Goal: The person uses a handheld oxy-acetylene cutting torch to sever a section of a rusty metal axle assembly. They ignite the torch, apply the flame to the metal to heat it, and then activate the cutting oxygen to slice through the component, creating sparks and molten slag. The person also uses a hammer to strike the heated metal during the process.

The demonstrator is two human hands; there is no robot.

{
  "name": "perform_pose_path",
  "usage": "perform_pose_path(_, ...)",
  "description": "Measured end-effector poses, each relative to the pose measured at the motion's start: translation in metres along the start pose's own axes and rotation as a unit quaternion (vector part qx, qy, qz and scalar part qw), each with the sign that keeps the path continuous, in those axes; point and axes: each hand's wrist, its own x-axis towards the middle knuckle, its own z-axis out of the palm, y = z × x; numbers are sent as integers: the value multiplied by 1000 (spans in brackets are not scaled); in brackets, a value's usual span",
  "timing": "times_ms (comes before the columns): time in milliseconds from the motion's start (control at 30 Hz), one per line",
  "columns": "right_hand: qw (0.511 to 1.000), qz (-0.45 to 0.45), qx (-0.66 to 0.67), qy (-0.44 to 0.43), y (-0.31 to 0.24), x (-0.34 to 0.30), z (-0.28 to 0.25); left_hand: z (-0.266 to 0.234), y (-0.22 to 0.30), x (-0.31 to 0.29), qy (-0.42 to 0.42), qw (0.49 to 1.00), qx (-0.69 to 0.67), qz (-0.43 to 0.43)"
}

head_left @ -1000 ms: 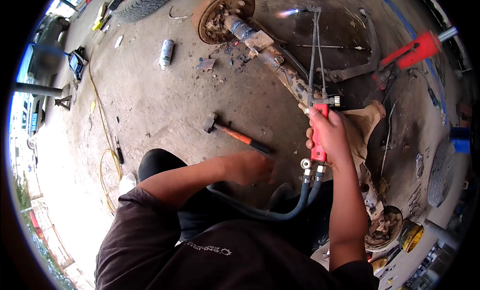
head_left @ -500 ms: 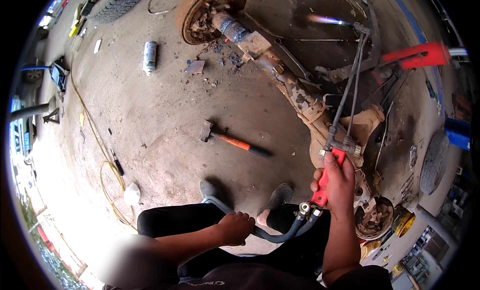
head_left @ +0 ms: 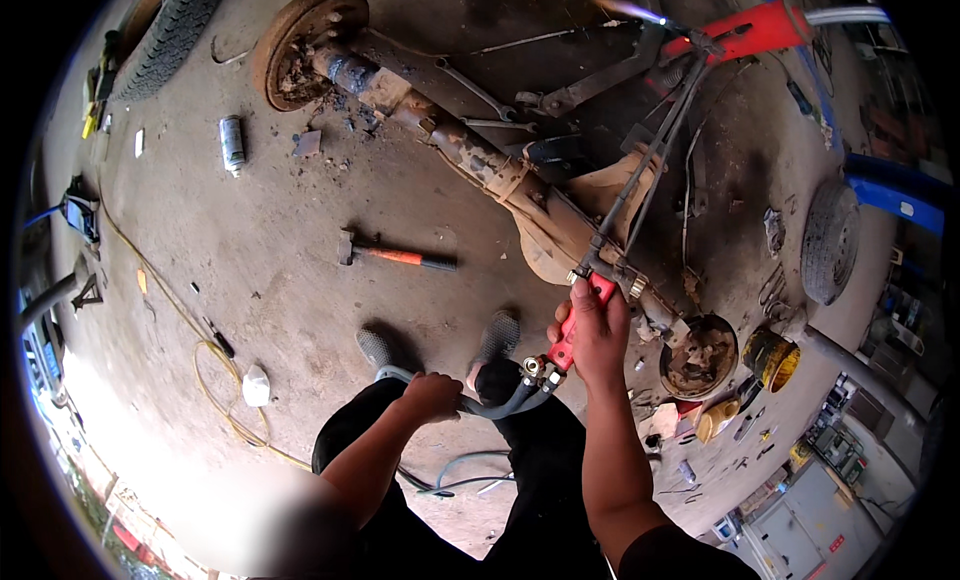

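My right hand [head_left: 600, 332] is wrapped round the red handle of a lit cutting torch [head_left: 570, 342], thumb on top. Its long metal tubes reach away to the far right, where a bluish-orange flame [head_left: 632, 12] burns leftward from the tip. Grey hoses [head_left: 515, 402] join the handle's near end by brass fittings. Closed round the hose in front of my legs is my left hand [head_left: 432, 398]. Beyond the torch, a rusty vehicle axle [head_left: 470, 160] lies diagonally on the floor, a brake drum [head_left: 310, 50] at its far left end. The torch tubes pass over its housing.
A sledgehammer [head_left: 400, 257] and a spray can [head_left: 232, 146] lie on the concrete. Wrenches [head_left: 478, 90] rest behind the axle. A red jack handle [head_left: 755, 32] stands at far right, a dirt-filled drum [head_left: 698, 358] nearer. A yellow hose [head_left: 165, 278] coils at left.
My view has shifted rightward, so the axle, hammer and can appear further left. Both hands keep their holds. The torch flame now lies in front of the red jack's left end.
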Motion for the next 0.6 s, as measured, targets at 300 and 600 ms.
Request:
perform_pose_path(300,995,-95,4,-41,-149,-14,-29,-7,-13,-10,151,987,-42,-20)
perform_pose_path(600,996,-3,-34,-85,-316,85,-26,-171,108,-49,381,921,-75,41)
